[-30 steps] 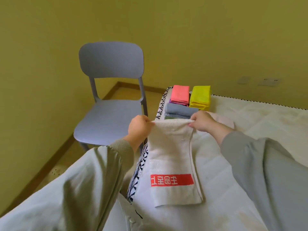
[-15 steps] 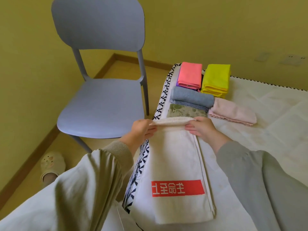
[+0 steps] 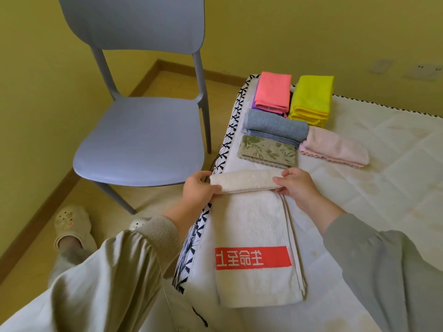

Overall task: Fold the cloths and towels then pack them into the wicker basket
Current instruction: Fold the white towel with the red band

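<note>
Folding of the white towel [image 3: 254, 226] is the step judged to be in hand; packing is not yet begun.

- White towel: laid lengthwise along the left edge of the bed [image 3: 383, 188], with its red band [image 3: 254, 257] toward the near end. The far end is turned over into a soft roll or fold.
- Left hand [image 3: 199, 188]: curled round the left end of the turned-over part, thumb on top.
- Right hand [image 3: 297, 185]: fingers [image 3: 281, 182] pinched on the right end of the same part.
- Folded stock, set on the bed beyond the towel: pink cloth [image 3: 273, 92], yellow cloth [image 3: 311, 99], blue towel [image 3: 275, 125], leaf-patterned cloth [image 3: 266, 149], pale pink cloth [image 3: 335, 149], all grouped closely.
- Chair [image 3: 141, 137]: stood on the floor beside the bed.
- Wicker basket: not seen.

Next move, as judged: the turned end is to be brought on toward the red band. An even pull from both hands is called for, since thick pile is likely to skew.
</note>
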A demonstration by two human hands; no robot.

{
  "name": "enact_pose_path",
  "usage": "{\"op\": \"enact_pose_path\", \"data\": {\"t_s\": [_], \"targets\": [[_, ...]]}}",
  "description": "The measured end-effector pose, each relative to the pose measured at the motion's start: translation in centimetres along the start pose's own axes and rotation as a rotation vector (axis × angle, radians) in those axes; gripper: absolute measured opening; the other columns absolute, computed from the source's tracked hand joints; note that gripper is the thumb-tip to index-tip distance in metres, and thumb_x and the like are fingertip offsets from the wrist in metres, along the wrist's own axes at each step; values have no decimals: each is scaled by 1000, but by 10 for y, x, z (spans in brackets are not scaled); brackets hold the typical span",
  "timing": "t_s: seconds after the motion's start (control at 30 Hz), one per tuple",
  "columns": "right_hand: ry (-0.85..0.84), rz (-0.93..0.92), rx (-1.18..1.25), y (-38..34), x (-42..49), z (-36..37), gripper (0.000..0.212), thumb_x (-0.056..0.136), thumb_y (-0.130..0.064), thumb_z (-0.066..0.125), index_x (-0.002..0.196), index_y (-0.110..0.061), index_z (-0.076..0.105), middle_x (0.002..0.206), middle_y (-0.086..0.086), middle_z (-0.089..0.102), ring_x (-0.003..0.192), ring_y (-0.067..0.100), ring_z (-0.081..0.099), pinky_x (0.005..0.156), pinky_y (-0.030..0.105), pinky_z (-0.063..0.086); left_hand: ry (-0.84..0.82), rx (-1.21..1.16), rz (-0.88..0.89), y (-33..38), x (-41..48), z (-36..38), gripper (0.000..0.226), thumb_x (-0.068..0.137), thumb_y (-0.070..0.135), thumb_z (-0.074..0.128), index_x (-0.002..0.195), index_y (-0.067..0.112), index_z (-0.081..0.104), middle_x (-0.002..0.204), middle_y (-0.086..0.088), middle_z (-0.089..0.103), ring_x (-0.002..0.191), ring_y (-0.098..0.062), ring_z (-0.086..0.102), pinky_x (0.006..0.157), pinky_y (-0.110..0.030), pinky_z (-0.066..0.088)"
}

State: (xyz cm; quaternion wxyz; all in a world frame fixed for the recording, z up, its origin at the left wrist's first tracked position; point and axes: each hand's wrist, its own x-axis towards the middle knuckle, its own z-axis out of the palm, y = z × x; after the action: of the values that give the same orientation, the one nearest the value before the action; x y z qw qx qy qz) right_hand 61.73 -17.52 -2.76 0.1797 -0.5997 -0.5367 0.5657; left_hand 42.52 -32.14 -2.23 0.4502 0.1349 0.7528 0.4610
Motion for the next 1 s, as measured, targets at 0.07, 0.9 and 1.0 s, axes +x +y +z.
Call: {"op": "enact_pose_path", "data": {"t_s": [0.07, 0.9, 1.0], "targets": [[41, -53, -101, 7, -2, 3, 27, 78, -2, 73, 94, -8, 52, 84, 8, 60, 69, 19, 59, 66, 31, 52, 5, 95, 27, -8, 1, 1, 55, 81, -3, 68, 132, 8, 49, 96, 0, 62, 70, -22, 71, 69, -35, 60], [-47, -631, -847, 14, -20, -9, 24, 72, -7, 71, 78, -11, 48, 85, -1, 48, 76, 18, 45, 59, 29, 32, 33, 1191, 1005, -18, 1, -11, 28, 58, 4, 76, 79, 10, 57, 73, -4, 56, 68, -26, 51, 49, -29, 34], [-56, -901, -1122, 22, -28, -16, 34, 63, -13, 80, 79, -13, 50, 88, 1, 51, 82, 21, 48, 64, 28, 32, 1, 1393, 1107, -25, -8, -15, 38, 46, 1, 79, 76, 11, 58, 69, -4, 53, 61, -25, 49, 48, -30, 36]]}}
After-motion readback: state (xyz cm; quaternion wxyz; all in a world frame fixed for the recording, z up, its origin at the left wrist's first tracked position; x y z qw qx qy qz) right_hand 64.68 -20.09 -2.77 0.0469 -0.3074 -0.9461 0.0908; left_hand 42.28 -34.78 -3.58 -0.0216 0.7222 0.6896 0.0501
